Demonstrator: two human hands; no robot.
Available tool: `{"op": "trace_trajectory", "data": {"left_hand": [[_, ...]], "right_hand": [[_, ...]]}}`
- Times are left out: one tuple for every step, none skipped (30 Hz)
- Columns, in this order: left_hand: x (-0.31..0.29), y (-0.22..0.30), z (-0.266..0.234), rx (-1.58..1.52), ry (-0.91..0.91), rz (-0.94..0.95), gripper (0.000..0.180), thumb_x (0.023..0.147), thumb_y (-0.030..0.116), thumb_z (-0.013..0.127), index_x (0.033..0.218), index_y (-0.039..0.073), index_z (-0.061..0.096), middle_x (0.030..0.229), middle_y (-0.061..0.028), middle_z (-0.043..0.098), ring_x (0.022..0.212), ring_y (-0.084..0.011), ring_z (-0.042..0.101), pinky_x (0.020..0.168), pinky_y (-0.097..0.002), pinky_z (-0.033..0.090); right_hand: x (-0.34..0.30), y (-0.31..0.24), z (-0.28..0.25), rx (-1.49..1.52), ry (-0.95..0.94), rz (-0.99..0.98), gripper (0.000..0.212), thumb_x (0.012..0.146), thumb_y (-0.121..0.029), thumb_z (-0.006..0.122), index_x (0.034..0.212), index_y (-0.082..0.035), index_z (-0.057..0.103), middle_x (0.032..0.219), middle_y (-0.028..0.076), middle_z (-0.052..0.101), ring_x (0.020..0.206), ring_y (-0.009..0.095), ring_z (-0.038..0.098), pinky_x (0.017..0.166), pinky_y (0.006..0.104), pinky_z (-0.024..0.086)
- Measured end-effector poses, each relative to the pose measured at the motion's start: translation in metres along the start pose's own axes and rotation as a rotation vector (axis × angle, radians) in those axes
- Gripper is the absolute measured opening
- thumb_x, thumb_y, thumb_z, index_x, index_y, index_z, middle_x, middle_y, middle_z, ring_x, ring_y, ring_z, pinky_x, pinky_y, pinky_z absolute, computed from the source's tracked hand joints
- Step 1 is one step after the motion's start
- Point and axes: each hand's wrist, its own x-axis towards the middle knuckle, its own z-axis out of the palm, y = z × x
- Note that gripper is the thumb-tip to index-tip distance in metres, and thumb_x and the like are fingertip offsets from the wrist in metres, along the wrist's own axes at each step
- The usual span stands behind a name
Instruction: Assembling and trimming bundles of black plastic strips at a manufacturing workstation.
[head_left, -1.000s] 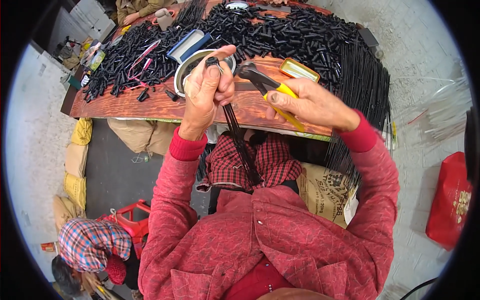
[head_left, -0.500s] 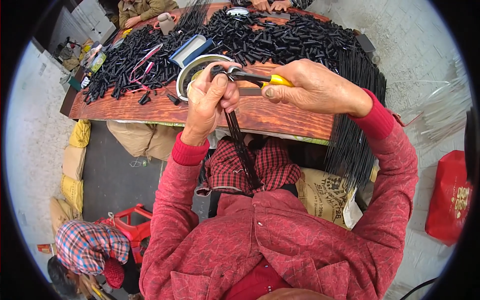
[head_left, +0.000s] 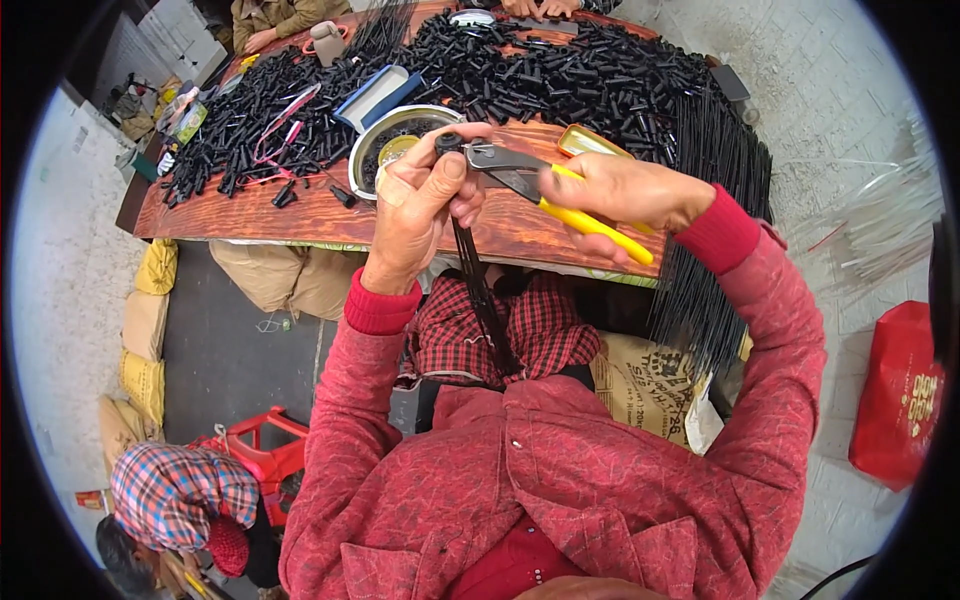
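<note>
My left hand (head_left: 412,205) is closed round a small black cylindrical piece (head_left: 450,143), pinched between thumb and fingers. From below that fist a bundle of thin black strands (head_left: 470,262) hangs towards my lap. My right hand (head_left: 640,192) grips pincer-type pliers (head_left: 508,160) with yellow handles, which stand spread apart. The dark jaws meet the top of the black piece beside my left thumb; whether they bite on anything is too small to tell. Just behind my left hand stands a round metal bowl (head_left: 362,150) with small dark bits and a yellowish round thing inside.
Heaps of black tubular parts (head_left: 560,85) cover the wooden table (head_left: 540,235). A blue open case (head_left: 380,97) and a yellow-rimmed tin (head_left: 592,143) lie on it. Long black rods (head_left: 700,290) hang over its right edge. Another person's hands (head_left: 540,8) are at the far side.
My right hand has shifted right and slightly down, and the plier handles have spread, one now angling down to the right. The tin has come into sight. My left hand has hardly moved.
</note>
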Motion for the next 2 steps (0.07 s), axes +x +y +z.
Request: {"op": "trace_trajectory", "data": {"left_hand": [[0.0016,0.0002,-0.0004,0.004,0.016,-0.018,0.042,0.098,0.024,0.061,0.128,-0.005,0.054,0.074,-0.0010,0.049,0.061,-0.0079,0.044,0.054,-0.0228,0.039],[0.0016,0.0001,0.0002,0.003,0.019,-0.016,0.042,0.098,0.024,0.061,0.128,-0.005,0.054,0.074,-0.0010,0.049,0.061,-0.0079,0.044,0.054,-0.0228,0.039]], "right_hand": [[-0.0011,-0.0001,0.0014,-0.179,0.097,-0.104,0.050,0.092,-0.052,0.061,0.084,-0.002,0.057,0.053,0.006,0.053,0.037,0.010,0.048,0.032,0.0269,0.040],[-0.0052,-0.0069,-0.0008,-0.283,0.123,-0.204,0.050,0.086,-0.049,0.069,0.097,-0.002,0.057,0.061,0.009,0.057,0.040,0.014,0.052,0.036,0.0268,0.044]]}}
